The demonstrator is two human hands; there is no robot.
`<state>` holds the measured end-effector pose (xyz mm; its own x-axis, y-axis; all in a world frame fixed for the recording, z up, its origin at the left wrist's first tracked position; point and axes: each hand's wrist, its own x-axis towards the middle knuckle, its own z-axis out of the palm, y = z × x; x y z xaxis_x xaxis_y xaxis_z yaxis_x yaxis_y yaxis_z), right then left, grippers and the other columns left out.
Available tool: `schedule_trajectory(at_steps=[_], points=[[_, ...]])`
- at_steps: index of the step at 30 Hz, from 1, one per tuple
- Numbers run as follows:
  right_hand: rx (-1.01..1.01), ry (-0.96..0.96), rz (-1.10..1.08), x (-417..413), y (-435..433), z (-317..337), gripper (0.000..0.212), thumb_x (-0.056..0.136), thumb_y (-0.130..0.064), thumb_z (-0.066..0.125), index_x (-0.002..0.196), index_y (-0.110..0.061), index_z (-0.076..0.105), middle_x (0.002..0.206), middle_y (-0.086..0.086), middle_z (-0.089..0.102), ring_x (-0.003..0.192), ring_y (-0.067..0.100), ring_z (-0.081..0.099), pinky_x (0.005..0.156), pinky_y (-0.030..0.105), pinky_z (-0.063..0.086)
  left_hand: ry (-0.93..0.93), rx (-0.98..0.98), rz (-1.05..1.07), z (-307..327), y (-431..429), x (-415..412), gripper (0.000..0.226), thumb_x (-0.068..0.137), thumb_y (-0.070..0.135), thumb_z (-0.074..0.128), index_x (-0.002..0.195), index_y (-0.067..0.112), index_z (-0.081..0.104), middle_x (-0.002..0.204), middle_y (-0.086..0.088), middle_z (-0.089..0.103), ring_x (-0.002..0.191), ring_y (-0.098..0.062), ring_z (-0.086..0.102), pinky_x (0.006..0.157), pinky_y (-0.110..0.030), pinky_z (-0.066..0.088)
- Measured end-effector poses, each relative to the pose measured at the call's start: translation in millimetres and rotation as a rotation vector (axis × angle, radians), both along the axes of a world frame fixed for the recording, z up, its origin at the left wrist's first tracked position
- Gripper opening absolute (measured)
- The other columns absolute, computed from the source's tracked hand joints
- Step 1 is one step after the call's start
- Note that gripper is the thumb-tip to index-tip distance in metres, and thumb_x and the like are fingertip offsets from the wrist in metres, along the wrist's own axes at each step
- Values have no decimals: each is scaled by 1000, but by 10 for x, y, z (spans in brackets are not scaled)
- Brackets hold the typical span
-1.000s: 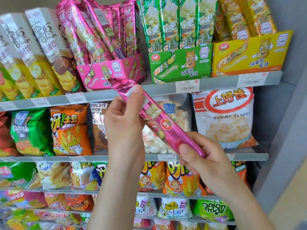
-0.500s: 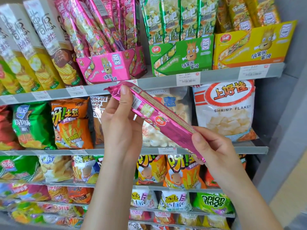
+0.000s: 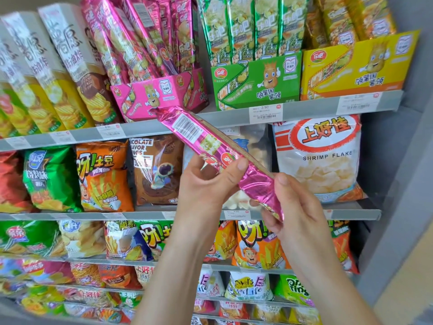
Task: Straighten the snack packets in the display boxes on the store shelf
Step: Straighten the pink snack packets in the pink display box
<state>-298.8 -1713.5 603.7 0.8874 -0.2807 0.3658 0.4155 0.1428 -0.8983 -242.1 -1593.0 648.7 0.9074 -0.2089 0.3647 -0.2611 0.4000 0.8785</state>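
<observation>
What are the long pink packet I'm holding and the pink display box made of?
The long pink snack packet: likely metallised plastic film, glossy, crinkled with bright glints. The pink display box: probably printed cardboard, flat stiff panels, folded corners, slight sheen.

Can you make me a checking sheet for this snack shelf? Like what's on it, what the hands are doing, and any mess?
Surface: grey top shelf, with price tags along its front edge.
Job's things: pink packet out of its box, held slanting in front of the shelf; pink box turned askew, holding leaning packets; green box with green packets standing straight; yellow box beside it.
Clutter: chip bags below, a shrimp flakes bag among them.
Grips: left hand pinches the pink packet's middle; right hand holds its lower end.
Cables: nothing seen.
Surroundings: grey wall at the right.
</observation>
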Motion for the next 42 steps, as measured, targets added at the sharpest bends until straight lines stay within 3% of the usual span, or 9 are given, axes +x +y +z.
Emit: schedule_trajectory(at_steps=[5,10,14,19,25,28,32,38,42], points=[[281,205,415,24,-125,18,58,86,-64,52,118,-18,68,91,16,69,56,11,59,48,23,45,-33,-49,0,4,67,-3,56,77,20,80,123,1,55,94,-3,74,85,-18,71,74,-29,56],[439,221,653,31,-161,15,64,73,-53,78,120,-11,67,81,21,68,44,14,57,42,19,47,16,-123,-44,-32,58,2,47,80,19,67,120,-3,56,90,-6,72,82,-19,67,79,-34,58],[517,136,773,22,-136,-24,57,83,-43,74,127,-11,61,86,19,68,49,14,60,41,18,47,46,-138,-96,-40,52,-3,47,79,22,66,120,-1,56,90,-10,70,83,-23,66,85,-40,55],[284,110,517,28,-106,-30,49,79,-40,77,122,-26,61,87,14,67,60,21,53,50,24,39,63,-49,-95,11,51,2,39,84,32,63,115,7,62,103,-11,66,93,-25,61,77,-32,55],[-459,-140,-103,-45,39,-27,35,87,-47,63,120,-48,49,105,-19,61,89,2,64,70,6,44,-61,71,68,79,55,21,36,75,26,80,98,7,60,75,2,68,74,-16,67,73,-33,56],[-322,-100,32,-42,31,9,41,85,-64,55,122,-46,52,109,-9,62,94,11,65,79,18,52,-32,-62,-3,127,128,68,46,76,13,76,115,4,55,85,-3,72,78,-19,69,72,-32,57],[-43,12,362,30,-4,119,31,80,-45,73,110,-41,67,99,3,73,82,23,73,71,27,58,-33,-187,-149,212,239,153,41,80,2,61,120,2,53,100,-12,70,93,-26,67,81,-39,56],[-213,-151,66,170,189,232,44,80,-29,75,122,-34,63,102,-15,74,93,3,70,77,12,51,-74,-38,7,552,230,287,30,85,24,61,110,9,65,96,-7,74,85,-17,68,76,-33,55],[-407,-207,-49,322,247,411,42,83,-43,70,122,-47,56,100,-25,70,89,-2,68,77,10,49,-276,148,112,841,319,394,19,88,21,69,105,13,65,92,1,75,86,-12,69,75,-29,56]])
